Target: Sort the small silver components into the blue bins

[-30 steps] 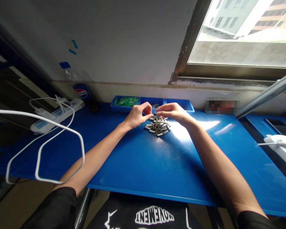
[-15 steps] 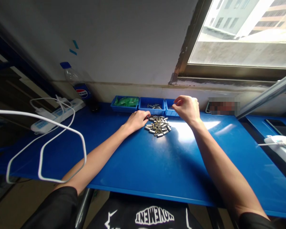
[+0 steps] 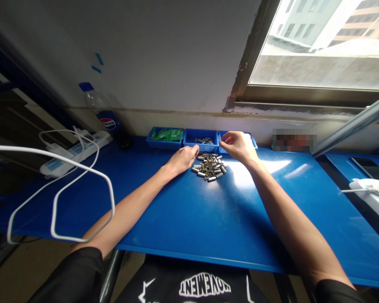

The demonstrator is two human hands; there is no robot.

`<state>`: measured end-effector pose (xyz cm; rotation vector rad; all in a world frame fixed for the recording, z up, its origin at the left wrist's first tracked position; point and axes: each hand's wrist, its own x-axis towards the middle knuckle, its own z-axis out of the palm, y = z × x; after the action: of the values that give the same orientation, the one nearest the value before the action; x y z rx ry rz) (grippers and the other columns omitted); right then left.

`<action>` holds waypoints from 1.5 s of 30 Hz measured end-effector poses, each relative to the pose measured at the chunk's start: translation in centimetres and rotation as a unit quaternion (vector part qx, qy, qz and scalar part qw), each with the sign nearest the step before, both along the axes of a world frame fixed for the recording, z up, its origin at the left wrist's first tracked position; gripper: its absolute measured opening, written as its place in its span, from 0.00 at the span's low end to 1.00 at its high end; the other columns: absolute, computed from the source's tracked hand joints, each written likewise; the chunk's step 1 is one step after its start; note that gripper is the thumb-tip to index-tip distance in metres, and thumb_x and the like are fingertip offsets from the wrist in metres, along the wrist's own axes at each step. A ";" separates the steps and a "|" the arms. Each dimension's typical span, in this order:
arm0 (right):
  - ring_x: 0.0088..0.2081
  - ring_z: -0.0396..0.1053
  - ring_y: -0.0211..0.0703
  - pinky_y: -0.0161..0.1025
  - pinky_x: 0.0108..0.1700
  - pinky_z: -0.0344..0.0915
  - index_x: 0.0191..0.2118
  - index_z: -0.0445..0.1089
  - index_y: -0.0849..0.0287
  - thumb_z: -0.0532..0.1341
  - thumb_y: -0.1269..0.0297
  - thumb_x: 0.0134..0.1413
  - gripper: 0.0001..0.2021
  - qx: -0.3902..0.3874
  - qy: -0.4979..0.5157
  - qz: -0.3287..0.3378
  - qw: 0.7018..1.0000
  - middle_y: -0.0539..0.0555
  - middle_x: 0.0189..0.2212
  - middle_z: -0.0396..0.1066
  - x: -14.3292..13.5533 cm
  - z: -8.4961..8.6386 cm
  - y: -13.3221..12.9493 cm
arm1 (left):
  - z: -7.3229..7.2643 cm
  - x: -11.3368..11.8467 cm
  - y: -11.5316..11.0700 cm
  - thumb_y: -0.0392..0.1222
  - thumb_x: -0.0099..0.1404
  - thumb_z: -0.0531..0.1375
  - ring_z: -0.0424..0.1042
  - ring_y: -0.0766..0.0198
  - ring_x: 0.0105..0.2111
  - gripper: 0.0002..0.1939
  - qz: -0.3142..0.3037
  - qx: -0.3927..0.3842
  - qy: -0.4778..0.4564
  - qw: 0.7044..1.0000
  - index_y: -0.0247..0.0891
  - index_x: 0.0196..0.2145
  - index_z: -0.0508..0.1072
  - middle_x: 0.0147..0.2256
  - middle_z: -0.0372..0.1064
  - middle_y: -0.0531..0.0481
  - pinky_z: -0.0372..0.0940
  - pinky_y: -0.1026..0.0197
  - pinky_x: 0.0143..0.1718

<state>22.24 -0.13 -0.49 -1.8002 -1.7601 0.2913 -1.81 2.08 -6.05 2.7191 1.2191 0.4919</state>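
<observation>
My left hand (image 3: 183, 160) rests at the left edge of a pile of small metal parts (image 3: 211, 167). Its fingers are curled together, and anything between them is hidden. The pile mixes short silver blocks with thin gold-coloured and dark pieces. My right hand (image 3: 241, 146) hovers at the front of the right blue bin (image 3: 252, 141), thumb and forefinger drawn together in a pinch; what they hold, if anything, is too small to make out. Beside it, the middle blue bin (image 3: 192, 134) contains several grey metal pieces.
The left blue bin (image 3: 151, 142) has green material in it. A cola bottle (image 3: 109, 122) and a white power strip (image 3: 60, 164) stand at the left, with a looping white cable (image 3: 109, 181) near my left arm. Another power strip (image 3: 374, 193) lies at the right of the blue table (image 3: 189, 223).
My right hand has moved left, from over the right bin towards the gap beside the middle bin. My left hand has stayed by the pile, its fingertips slightly raised.
</observation>
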 end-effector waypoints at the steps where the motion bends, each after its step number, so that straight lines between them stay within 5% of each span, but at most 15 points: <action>1: 0.36 0.79 0.48 0.40 0.41 0.72 0.37 0.81 0.56 0.67 0.58 0.53 0.10 -0.001 -0.001 0.002 1.000 0.55 0.32 0.82 0.0 -0.1 0.0 | 0.0 -0.1 0.1 0.27 0.65 0.57 0.74 0.58 0.32 0.10 -0.006 -0.002 -0.010 1.000 0.38 0.41 0.69 0.33 0.73 0.46 0.65 0.62 0.34; 10: 0.36 0.79 0.48 0.41 0.42 0.71 0.37 0.81 0.55 0.66 0.58 0.53 0.09 -0.023 -0.013 0.026 0.999 0.54 0.32 0.81 -0.2 -0.8 0.3 | 1.7 -0.9 0.6 0.29 0.65 0.59 0.73 0.60 0.30 0.08 -0.017 -0.016 -0.073 0.997 0.39 0.40 0.69 0.33 0.73 0.47 0.65 0.63 0.34; 16: 0.34 0.78 0.45 0.38 0.38 0.71 0.42 0.81 0.57 0.69 0.61 0.52 0.12 -0.067 0.051 0.100 0.991 0.54 0.33 0.82 -0.4 -0.8 0.2 | 2.6 -0.7 0.5 0.33 0.66 0.61 0.74 0.63 0.30 0.05 -0.029 -0.045 -0.187 0.981 0.38 0.37 0.67 0.32 0.73 0.49 0.66 0.63 0.34; 21: 0.34 0.78 0.44 0.37 0.37 0.73 0.50 0.79 0.59 0.74 0.57 0.49 0.23 -0.191 0.265 0.195 0.925 0.56 0.33 0.82 -0.5 -0.5 -0.1 | 2.9 0.1 -0.2 0.38 0.65 0.63 0.76 0.64 0.31 0.07 -0.039 -0.102 -0.277 0.955 0.39 0.36 0.66 0.33 0.76 0.50 0.70 0.62 0.37; 27: 0.31 0.76 0.40 0.37 0.40 0.75 0.40 0.81 0.60 0.76 0.53 0.44 0.19 -0.186 0.363 0.221 0.886 0.55 0.30 0.80 -0.7 -0.9 -0.1 | 2.6 0.5 -0.4 0.41 0.65 0.64 0.77 0.63 0.33 0.09 -0.058 -0.138 -0.315 0.937 0.39 0.35 0.65 0.34 0.76 0.49 0.73 0.59 0.41; 33: 0.30 0.75 0.41 0.38 0.37 0.74 0.37 0.82 0.62 0.75 0.53 0.46 0.18 -0.144 0.331 0.193 0.912 0.57 0.30 0.81 -0.8 -0.5 0.0 | 2.4 0.8 -0.6 0.39 0.65 0.64 0.78 0.62 0.35 0.05 -0.042 -0.119 -0.310 0.942 0.37 0.38 0.71 0.34 0.77 0.50 0.73 0.60 0.41; 39: 0.30 0.79 0.47 0.40 0.36 0.74 0.35 0.83 0.61 0.70 0.60 0.47 0.11 -0.021 0.171 0.045 0.984 0.57 0.27 0.80 1.5 0.5 0.4 | 1.4 0.7 -0.4 0.34 0.66 0.62 0.78 0.60 0.37 0.06 -0.090 -0.090 -0.169 0.977 0.36 0.38 0.80 0.38 0.80 0.46 0.71 0.59 0.44; 45: 0.35 0.81 0.50 0.43 0.43 0.75 0.38 0.83 0.58 0.66 0.62 0.48 0.12 0.047 0.072 -0.043 0.995 0.55 0.30 0.82 2.2 0.5 0.5 | 0.1 0.2 0.2 0.32 0.67 0.62 0.79 0.59 0.39 0.09 -0.109 -0.070 -0.093 0.987 0.35 0.40 0.83 0.40 0.79 0.42 0.72 0.60 0.45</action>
<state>24.46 0.40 0.05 -1.7380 -1.5661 0.2905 -1.58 2.24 -5.97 2.5793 0.8632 0.5900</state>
